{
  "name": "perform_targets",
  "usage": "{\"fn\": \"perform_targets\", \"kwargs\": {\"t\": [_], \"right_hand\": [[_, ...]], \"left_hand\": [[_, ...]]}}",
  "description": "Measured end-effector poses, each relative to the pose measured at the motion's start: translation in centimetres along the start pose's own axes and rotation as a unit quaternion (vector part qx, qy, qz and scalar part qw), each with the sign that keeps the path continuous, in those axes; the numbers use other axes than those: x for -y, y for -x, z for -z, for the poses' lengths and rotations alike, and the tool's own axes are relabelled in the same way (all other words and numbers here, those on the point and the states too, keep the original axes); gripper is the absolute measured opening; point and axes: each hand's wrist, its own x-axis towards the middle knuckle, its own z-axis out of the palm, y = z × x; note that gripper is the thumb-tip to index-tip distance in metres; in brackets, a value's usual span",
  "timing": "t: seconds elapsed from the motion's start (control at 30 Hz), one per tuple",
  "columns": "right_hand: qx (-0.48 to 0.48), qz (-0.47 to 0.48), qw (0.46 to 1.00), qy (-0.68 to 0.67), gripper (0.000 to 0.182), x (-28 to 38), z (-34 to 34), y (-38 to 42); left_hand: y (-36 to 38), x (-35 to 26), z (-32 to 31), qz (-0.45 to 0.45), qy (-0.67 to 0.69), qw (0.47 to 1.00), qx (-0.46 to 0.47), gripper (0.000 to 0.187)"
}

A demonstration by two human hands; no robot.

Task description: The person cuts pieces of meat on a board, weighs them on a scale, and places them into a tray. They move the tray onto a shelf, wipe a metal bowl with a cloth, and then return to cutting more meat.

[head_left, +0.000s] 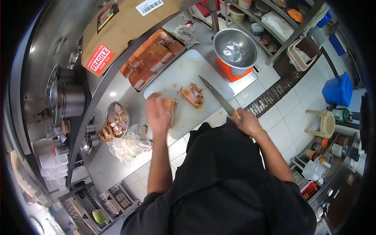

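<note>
My right hand (247, 123) is wrapped round the handle of a long knife (217, 96), whose blade points up and left over the right edge of the white cutting board (192, 64). My left hand (157, 113) is at the board's left side, next to a block of browned meat (171, 111) and partly in front of it; its fingers are blurred, so any grip is unclear. A pile of cut meat (193, 96) lies on the board between the block and the knife. Beyond the board, a metal tray (178, 54) holds several browned meat blocks (149, 58).
A metal bowl (235, 47) sits on an orange base right of the board. At the left are a bowl of meat pieces (117, 119), a crumpled plastic bag (127, 147) and metal pots (68, 100). A cardboard box (129, 23) rests on the shelf above the tray.
</note>
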Motion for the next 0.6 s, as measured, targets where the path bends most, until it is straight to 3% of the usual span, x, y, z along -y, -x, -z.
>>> {"fn": "perform_targets", "kwargs": {"t": [0.1,0.17,0.27,0.37,0.4,0.47,0.6], "right_hand": [[0.002,0.010,1.000,0.003,0.039,0.2,0.0,-0.2],[0.002,0.022,0.999,0.024,0.037,0.6,-0.2,-0.6],[-0.012,0.024,0.998,0.048,0.033,2.0,-0.6,-0.6],[-0.047,0.050,0.995,0.075,0.031,4.1,-0.2,-0.4],[-0.058,0.063,0.993,0.085,0.030,4.8,0.0,-0.3],[-0.045,0.066,0.991,0.107,0.029,6.8,1.2,0.1],[-0.012,0.058,0.986,0.154,0.025,8.7,1.2,0.3]], "left_hand": [[2.5,5.9,8.6,0.048,-0.089,0.988,-0.119,0.025],[4.2,7.3,13.8,0.178,-0.292,0.936,-0.079,0.029],[8.3,15.9,17.6,0.201,-0.443,0.871,-0.066,0.042],[8.9,13.8,15.4,0.109,-0.448,0.879,-0.118,0.058],[8.2,12.9,14.3,0.060,-0.437,0.894,-0.086,0.063],[6.2,10.0,9.6,-0.027,-0.304,0.950,-0.062,0.061],[1.9,-1.4,-0.9,-0.080,-0.198,0.968,0.135,0.063]]}}
